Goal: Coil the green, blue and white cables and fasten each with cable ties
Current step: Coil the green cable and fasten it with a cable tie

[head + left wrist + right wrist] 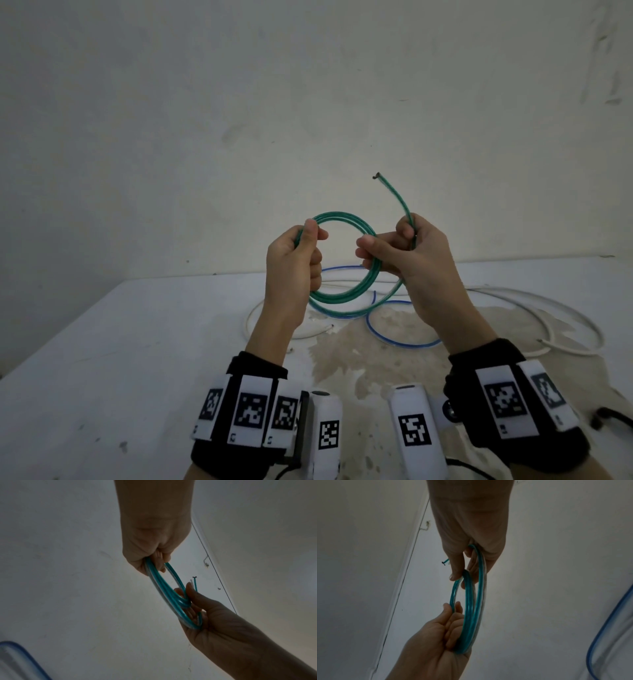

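The green cable (346, 295) is wound into a round coil of several loops, held up in the air above the table. My left hand (301, 253) grips the coil's left side, thumb on top. My right hand (400, 250) grips its right side, and the cable's free end (394, 195) sticks up out of that fist. In the left wrist view the coil (161, 586) runs edge-on from my left hand (154, 555) to my right hand (197, 608). In the right wrist view the same coil (471, 608) spans both hands. The blue cable (387, 337) and white cable (534, 301) lie loose on the table below.
The white table (120, 359) has a stained patch (376, 346) in the middle and meets a plain wall at the back. A small dark object (609, 416) lies near the right edge. A blurred blue cable loop (607, 622) shows in the right wrist view.
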